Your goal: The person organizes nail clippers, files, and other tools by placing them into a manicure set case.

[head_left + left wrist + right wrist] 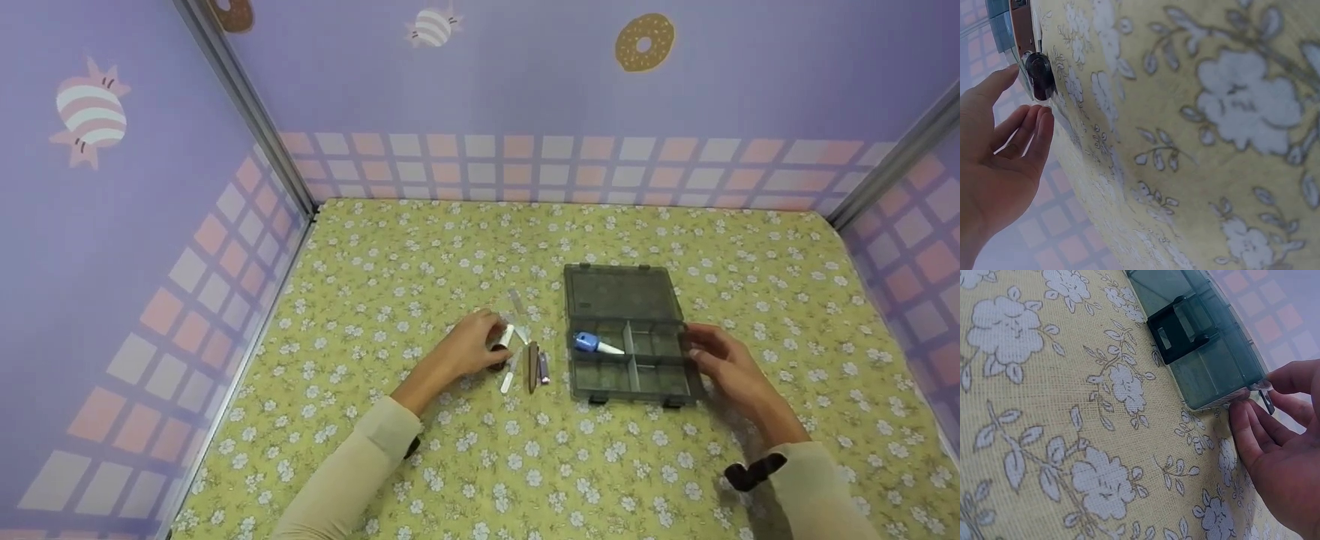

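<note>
A dark glossy nail polish bottle (pixel 1040 73) lies on the flowered cloth beside the fingertips of my left hand (pixel 470 346). The left thumb and fingers are apart around it, not visibly closed on it. A white stick-like piece (pixel 508 382), a brown flat file (pixel 532 367) and a purple-and-silver item (pixel 544 369) lie just to the right. My right hand (pixel 724 364) pinches the right end of a grey see-through compartment box (pixel 1213 377). The box stands with its lid (pixel 622 291) laid back. A blue nail polish bottle (pixel 587 341) with a white cap lies in its upper left compartment.
A clear thin strip (pixel 516 300) lies beyond the left hand. Purple wall panels (pixel 480 90) bound the table at the back and sides. Two dark latches (pixel 1176 332) stick out at the box's front edge. Flowered cloth (pixel 420 247) covers the table.
</note>
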Motion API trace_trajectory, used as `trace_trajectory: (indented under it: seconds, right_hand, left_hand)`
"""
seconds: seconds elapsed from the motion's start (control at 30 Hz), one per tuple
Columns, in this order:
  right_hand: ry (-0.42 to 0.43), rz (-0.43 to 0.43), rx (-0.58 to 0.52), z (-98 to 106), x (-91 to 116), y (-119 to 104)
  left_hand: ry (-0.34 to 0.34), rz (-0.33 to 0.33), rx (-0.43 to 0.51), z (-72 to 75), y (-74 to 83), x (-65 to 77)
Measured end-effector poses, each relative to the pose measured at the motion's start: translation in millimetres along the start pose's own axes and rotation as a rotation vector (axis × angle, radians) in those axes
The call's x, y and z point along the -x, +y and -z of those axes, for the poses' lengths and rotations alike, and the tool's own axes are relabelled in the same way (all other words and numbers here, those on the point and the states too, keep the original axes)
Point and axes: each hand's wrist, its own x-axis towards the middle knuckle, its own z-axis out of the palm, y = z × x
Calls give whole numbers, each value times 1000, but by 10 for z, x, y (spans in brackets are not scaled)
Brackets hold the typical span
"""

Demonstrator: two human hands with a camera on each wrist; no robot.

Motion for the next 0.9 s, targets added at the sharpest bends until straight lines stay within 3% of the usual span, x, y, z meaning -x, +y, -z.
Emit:
trace_trajectory:
  seconds: [0.23,0.53,0.9]
  right_hand:
    - [7,-22,5,14,20,-13]
    - [7,-27,12,20,13,2]
    - [12,-19,6,6,9,6]
  left_hand:
    - [-7,13,-45,-66,11,20]
    - [-16,-3,-8,-74,3,38]
    - [37,22,-97,-96,-37,95]
